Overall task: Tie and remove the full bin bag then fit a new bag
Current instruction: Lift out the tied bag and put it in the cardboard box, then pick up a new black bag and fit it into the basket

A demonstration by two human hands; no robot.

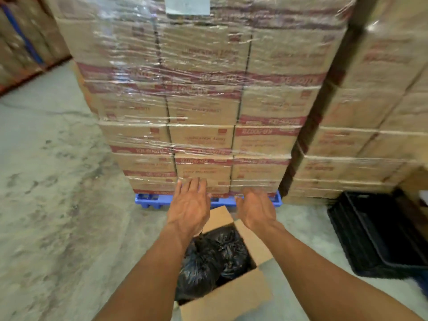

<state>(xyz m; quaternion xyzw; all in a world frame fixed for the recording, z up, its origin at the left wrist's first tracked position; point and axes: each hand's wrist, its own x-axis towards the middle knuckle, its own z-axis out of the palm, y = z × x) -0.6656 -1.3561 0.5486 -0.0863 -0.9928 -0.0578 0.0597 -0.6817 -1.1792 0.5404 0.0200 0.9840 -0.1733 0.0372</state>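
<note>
An open cardboard box (228, 297) stands on the floor at the bottom middle, serving as the bin. Crumpled black bin bags (215, 258) fill it, partly hidden under my left forearm. My left hand (190, 205) hovers above the box's far left corner, palm down, fingers spread and empty. Over the far right flap hangs my right hand (256, 210), also held out with its fingers loosely apart and holding nothing. Neither hand touches the bags or the box.
A tall stack of shrink-wrapped cartons (203, 107) on a blue pallet (148, 201) rises just behind the box. More wrapped cartons (361, 144) stand at the right. A black plastic crate (379, 235) lies on the floor at right. Stained concrete floor (58, 205) spreads to the left.
</note>
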